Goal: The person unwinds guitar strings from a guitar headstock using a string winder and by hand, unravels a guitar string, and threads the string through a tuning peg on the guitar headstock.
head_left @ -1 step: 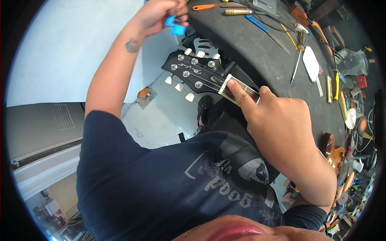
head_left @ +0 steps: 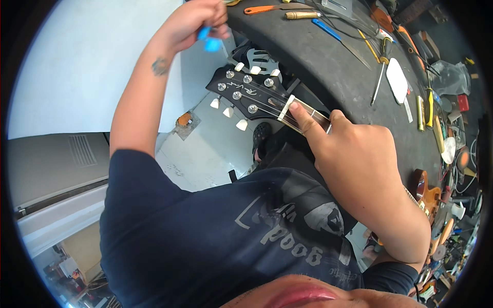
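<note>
Near the top, my left hand (head_left: 204,21) grips a small bright blue object (head_left: 211,44), blurred and partly covered by my fingers. Below it lies the black headstock (head_left: 264,91) of a guitar, with several metal tuner posts and cream tuning buttons on both sides. My right hand (head_left: 352,153) is on the guitar neck (head_left: 316,115) just right of the white nut (head_left: 286,108), one fingertip pressing the strings near the nut and the other fingers curled over the neck. The guitar's body is hidden behind my arm and torso.
A dark workbench (head_left: 318,61) curves along the right, holding an orange-handled blade (head_left: 264,9), a blue-handled file (head_left: 334,32), a screwdriver (head_left: 381,72), a white oval piece (head_left: 397,80) and other tools. Another wooden guitar (head_left: 431,195) sits at the right edge. A white panel (head_left: 77,61) stands at left.
My left hand, with the blue object in it, has moved left and slightly down, away from the bench edge. My right hand and the guitar are nearly unchanged.
</note>
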Demonstrator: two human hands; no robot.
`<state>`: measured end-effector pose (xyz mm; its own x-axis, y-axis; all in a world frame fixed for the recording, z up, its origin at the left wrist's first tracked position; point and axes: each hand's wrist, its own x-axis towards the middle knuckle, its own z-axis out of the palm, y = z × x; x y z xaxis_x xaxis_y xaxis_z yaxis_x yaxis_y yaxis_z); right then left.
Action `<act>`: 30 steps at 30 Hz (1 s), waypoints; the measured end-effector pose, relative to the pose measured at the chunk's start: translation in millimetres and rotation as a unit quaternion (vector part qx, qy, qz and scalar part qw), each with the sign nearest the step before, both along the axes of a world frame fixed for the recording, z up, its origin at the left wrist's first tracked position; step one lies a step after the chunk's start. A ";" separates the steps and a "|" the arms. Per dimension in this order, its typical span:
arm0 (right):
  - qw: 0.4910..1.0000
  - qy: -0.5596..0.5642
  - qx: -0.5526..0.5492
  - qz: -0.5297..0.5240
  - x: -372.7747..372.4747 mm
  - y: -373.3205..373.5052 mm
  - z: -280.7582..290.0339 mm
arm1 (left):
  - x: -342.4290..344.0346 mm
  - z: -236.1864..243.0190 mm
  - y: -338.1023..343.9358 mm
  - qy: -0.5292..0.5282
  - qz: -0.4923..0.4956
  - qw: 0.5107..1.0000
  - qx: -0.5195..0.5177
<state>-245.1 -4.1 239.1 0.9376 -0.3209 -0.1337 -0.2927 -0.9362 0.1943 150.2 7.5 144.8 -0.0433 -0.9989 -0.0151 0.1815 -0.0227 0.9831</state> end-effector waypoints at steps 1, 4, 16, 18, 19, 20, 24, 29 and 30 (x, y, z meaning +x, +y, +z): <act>1.000 -0.003 -0.011 0.009 0.4 0.3 -1.4 | 4.4 -0.4 15.6 -0.128 0.061 0.990 0.025; 1.000 0.003 0.011 0.004 1.7 -3.6 -0.6 | -23.0 -4.9 65.6 -0.167 0.036 0.967 0.190; 1.000 0.000 0.004 0.008 3.3 -3.3 -1.3 | -78.8 -28.2 83.8 -0.004 0.096 0.979 0.181; 1.000 -0.004 0.011 0.005 2.8 -4.0 0.8 | -77.0 -28.1 83.2 0.009 0.079 0.980 0.181; 1.000 -0.007 0.019 0.001 2.6 -4.0 1.1 | -78.7 -25.5 82.7 0.028 0.089 0.980 0.175; 1.000 -0.007 0.019 -0.001 2.1 -3.4 0.6 | -80.1 -24.0 82.1 0.047 0.100 0.980 0.168; 1.000 -0.003 -0.003 0.010 1.3 -3.3 0.6 | -78.8 -29.2 82.0 0.010 0.098 0.979 0.177; 1.000 0.004 -0.007 0.008 0.1 -2.8 4.3 | -81.1 -22.1 82.1 0.015 0.111 0.980 0.163; 1.000 0.006 0.000 0.007 -0.6 -3.2 5.6 | -82.2 -21.4 82.1 0.014 0.112 0.980 0.163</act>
